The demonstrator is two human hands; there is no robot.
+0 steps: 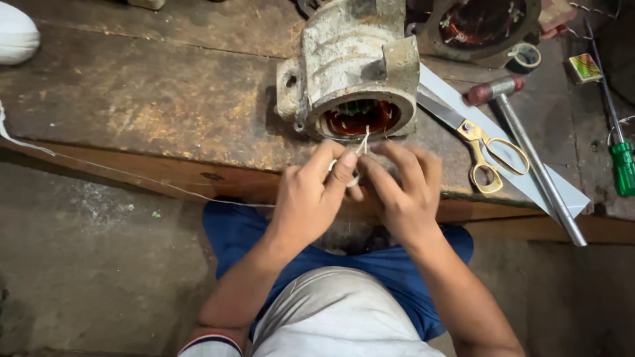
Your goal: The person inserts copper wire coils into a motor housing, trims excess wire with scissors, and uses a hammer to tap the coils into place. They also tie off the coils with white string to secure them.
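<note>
White string (362,142) — one, pinched by both hands' fingers (344,173) | one motor housing (350,66)

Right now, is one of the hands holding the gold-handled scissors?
No, the gold-handled scissors lie untouched on the wooden bench beside the right hand.

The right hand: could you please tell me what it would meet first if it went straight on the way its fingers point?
Probably the left hand, whose fingertips the right hand already nearly touches.
</note>
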